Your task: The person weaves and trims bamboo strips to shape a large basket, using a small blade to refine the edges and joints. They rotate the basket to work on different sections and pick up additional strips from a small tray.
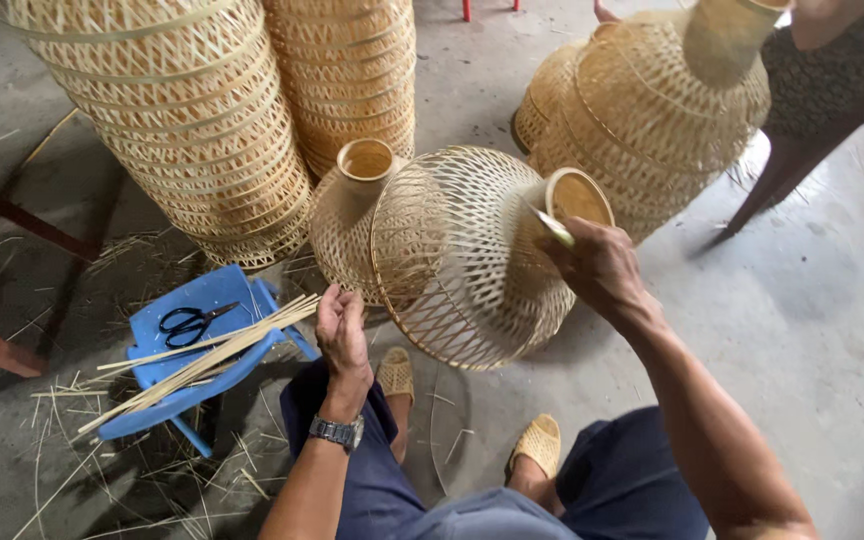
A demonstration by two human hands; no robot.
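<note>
We have the woven bamboo lampshade [467, 255] lying on its side ahead of our knees. Our right hand [597, 265] pinches a thin bamboo strip [555, 228] at its neck ring; our left hand [340, 328], fingers loosely curled and holding nothing, hovers beside its wide rim. Steadied by one hand, the shade may roll and snap the strip. Left of the grip, a second shade [347, 215] crowds it; a blue stool [202, 350] carries scissors [192, 322] and spare strips [207, 358].

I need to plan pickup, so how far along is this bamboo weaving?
Done: tall stacks of woven bamboo shades stand behind, more finished ones at the right. In hand: the right hand works a thin strip at the neck of a lattice shade; the left hand reaches toward it. Left: loose bamboo strips and scissors lie on the blue stool.
</note>
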